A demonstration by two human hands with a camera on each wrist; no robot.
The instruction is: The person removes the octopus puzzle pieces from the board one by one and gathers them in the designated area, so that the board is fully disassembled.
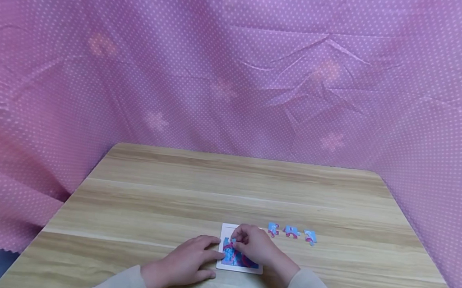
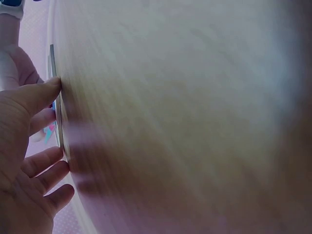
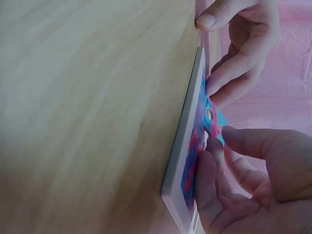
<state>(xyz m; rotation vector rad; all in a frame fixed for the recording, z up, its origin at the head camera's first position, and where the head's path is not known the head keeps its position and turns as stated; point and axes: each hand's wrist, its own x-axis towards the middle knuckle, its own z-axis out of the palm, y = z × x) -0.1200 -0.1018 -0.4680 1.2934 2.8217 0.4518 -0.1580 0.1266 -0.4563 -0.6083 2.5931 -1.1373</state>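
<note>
A small jigsaw tray [image 1: 239,269] with a white border lies near the front of the table. Joined blue, pink and purple pieces [image 1: 228,255] fill its lower part; the upper left still shows white backing. From the left, my left hand [image 1: 187,259] reaches in with fingers spread, some fingertips resting at the tray's edge and the thumb lower down. My right hand [image 1: 256,245] is over the tray's right side, hiding much of it. In the right wrist view, its thumb and fingers pinch a blue-and-pink puzzle piece [image 3: 221,119], tilted up from the picture surface.
Three loose puzzle pieces lie in a row beyond the tray's right side: a left one [image 1: 273,229], a middle one [image 1: 291,232] and a right one [image 1: 310,236]. Pink dotted cloth [image 1: 235,94] hangs around the wooden table [image 1: 161,202].
</note>
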